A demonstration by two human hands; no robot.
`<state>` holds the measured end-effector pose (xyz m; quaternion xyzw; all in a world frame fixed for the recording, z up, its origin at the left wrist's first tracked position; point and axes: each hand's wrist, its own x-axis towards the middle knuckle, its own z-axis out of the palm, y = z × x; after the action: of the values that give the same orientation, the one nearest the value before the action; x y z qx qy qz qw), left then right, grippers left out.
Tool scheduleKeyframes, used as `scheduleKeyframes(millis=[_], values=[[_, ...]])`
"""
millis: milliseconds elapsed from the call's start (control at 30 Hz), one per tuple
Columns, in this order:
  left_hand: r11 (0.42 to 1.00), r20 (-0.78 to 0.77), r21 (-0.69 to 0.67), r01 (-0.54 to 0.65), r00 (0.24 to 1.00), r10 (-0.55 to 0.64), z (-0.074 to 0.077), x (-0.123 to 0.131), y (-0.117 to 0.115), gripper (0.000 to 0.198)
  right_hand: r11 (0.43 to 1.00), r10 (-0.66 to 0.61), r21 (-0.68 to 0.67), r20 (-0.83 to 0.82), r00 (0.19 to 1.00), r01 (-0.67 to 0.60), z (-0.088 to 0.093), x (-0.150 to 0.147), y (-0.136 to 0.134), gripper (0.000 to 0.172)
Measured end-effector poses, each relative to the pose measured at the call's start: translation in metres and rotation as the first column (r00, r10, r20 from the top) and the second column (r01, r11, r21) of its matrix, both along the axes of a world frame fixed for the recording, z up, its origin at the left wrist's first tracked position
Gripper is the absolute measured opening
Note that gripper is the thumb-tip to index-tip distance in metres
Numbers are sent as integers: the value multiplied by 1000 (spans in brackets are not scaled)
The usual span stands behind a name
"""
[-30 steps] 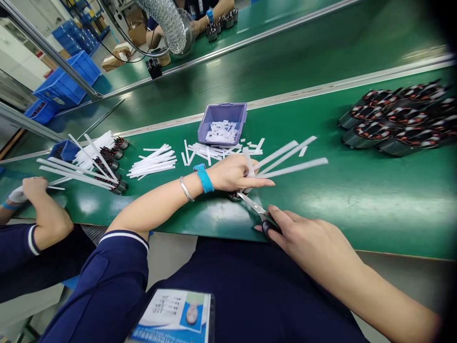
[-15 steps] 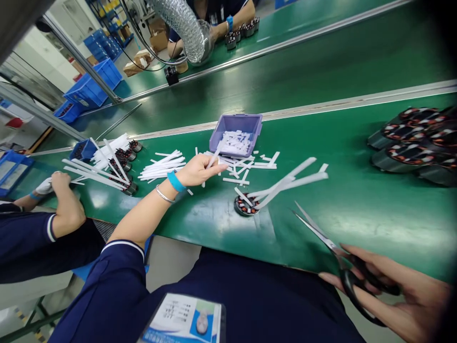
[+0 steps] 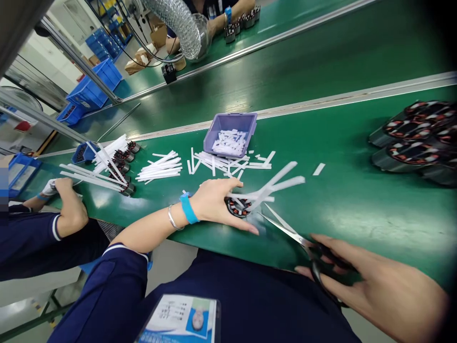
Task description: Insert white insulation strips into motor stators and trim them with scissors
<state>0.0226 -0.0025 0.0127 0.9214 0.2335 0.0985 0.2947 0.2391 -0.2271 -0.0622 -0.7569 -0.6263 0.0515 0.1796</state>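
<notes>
My left hand [image 3: 217, 202] reaches around a small round motor stator [image 3: 238, 207] with copper windings, thumb and fingers spread on either side of it. Whether the fingertips touch the stator I cannot tell. Several long white strips [image 3: 276, 183] stick out of the stator to the right. In my right hand [image 3: 371, 281] is a pair of scissors [image 3: 303, 242] with black handles. Its blades are apart and point at the stator's near right side. One short white piece [image 3: 319, 169] lies off to the right.
Behind my left hand a purple basket [image 3: 230, 123] holds short white pieces, with loose strips [image 3: 214, 164] before it. A strip pile [image 3: 160, 167] and stators [image 3: 123, 166] lie left, near a co-worker's arm [image 3: 71, 205]. Larger stators [image 3: 410, 138] are grouped right.
My left hand has come from the loose strips towards me and right to the stator, without the strip it held. The scissors have moved left, closer to the stator.
</notes>
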Motion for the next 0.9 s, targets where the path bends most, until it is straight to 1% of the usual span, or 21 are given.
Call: scheduleKeyframes(millis=[33, 100, 167, 233, 300, 367, 433, 533, 600, 667, 733, 767, 833, 900], values=[[999, 3, 35, -9, 1000, 9, -2, 8, -4, 82, 998, 61, -16, -11, 998, -61, 5, -1, 5, 48], [997, -41, 66, 30, 999, -28, -4, 23, -6, 62, 989, 145, -29, -8, 989, -145, 15, -5, 15, 45], [990, -99, 47, 132, 987, -126, -1, 35, -2, 45, 989, 149, 8, 30, 988, -150, 22, -11, 22, 44], [971, -123, -45, 235, 963, -239, 5, 42, 6, 36, 983, 161, 79, 66, 985, -166, 26, -16, 26, 44], [938, -125, -196, 287, 941, -314, 13, 47, 13, 29, 971, 192, 129, 77, 978, -201, 28, -19, 28, 42], [898, -130, -328, 292, 928, -349, 20, 50, 20, 26, 963, 218, 148, 68, 974, -226, 28, -20, 29, 39], [880, -134, -376, 291, 922, -362, 24, 55, 24, 25, 959, 226, 161, 71, 971, -235, 29, -20, 30, 38], [876, -133, -363, 316, 913, -385, 26, 61, 26, 26, 951, 237, 184, 94, 967, -251, 29, -21, 33, 38], [885, -151, -331, 328, 907, -393, 28, 62, 26, 28, 946, 245, 193, 95, 965, -259, 30, -22, 35, 38], [899, -181, -276, 341, 900, -397, 32, 60, 27, 33, 944, 247, 202, 93, 965, -261, 30, -23, 35, 38], [893, -210, -249, 375, 879, -428, 36, 54, 29, 37, 944, 242, 205, 99, 965, -258, 30, -22, 34, 40], [882, -214, -257, 395, 867, -451, 37, 50, 30, 36, 945, 236, 206, 105, 966, -253, 30, -22, 33, 42], [864, -196, -287, 414, 858, -476, 38, 41, 31, 25, 947, 230, 202, 120, 966, -250, 31, -20, 30, 45], [869, -159, -292, 400, 876, -456, 37, 35, 30, 14, 947, 232, 196, 134, 964, -255, 31, -18, 27, 46]])
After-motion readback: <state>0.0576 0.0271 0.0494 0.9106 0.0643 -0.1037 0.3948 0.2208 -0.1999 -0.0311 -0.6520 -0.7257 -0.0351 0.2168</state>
